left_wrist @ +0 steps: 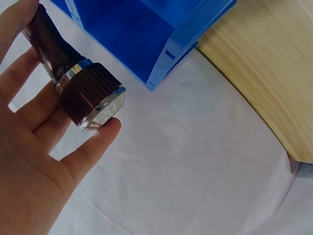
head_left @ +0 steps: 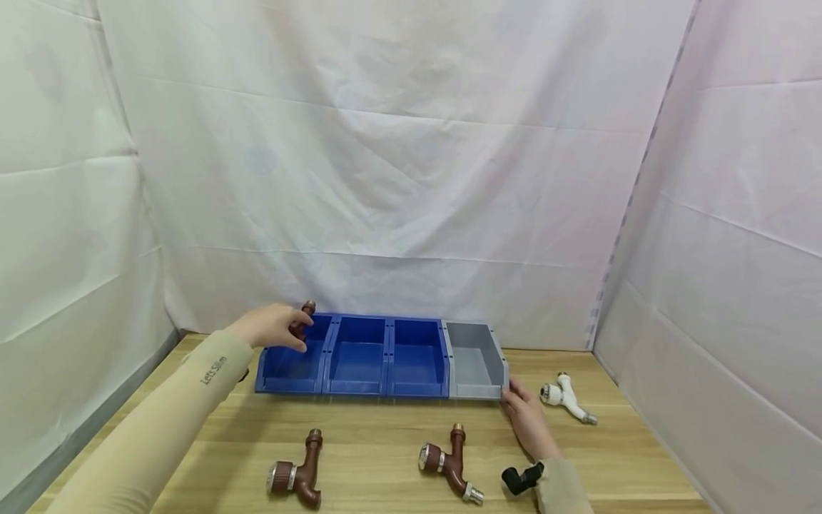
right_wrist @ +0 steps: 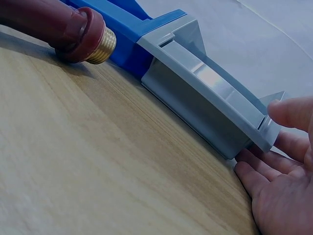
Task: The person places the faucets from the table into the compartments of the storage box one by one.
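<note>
My left hand holds a brown faucet over the leftmost blue bin. In the left wrist view, the thumb and fingers lie around this faucet's body, and its ribbed knob with a silver cap points away from the palm. At the other end of the row, my right hand grips the front right corner of the grey bin. Seen from the right wrist, the thumb is at the bin's upper edge and the fingers reach under its front lip.
Two more blue bins join the row. Two brown faucets lie on the wooden table in front. A white faucet lies right of the grey bin. White cloth hangs behind and at both sides.
</note>
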### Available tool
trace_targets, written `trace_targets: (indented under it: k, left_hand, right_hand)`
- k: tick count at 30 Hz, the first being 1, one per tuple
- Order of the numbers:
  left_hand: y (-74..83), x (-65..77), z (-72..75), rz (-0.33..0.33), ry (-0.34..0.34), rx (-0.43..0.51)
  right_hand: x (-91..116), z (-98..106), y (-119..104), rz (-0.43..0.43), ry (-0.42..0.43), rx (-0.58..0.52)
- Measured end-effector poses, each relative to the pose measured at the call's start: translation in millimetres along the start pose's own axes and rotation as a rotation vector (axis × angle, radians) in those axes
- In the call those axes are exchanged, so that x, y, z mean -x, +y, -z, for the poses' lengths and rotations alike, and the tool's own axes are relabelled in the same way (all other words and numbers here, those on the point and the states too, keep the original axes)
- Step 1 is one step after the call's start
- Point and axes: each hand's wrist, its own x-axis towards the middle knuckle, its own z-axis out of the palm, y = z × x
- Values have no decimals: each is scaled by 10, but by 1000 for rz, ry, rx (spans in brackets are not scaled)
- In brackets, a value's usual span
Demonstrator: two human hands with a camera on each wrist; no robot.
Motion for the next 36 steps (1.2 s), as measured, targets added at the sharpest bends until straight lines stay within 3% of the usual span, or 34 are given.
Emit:
trace_targets:
  k: [25,36]
  left_hand:
    - [-26,-40,-48,-12,-2,-4]
    - [-14,-35,-94,-26,-6,-16]
  right_hand:
    - [1,-24,-16,30,-5,52]
    - [22,-28,-4,-2,7,24]
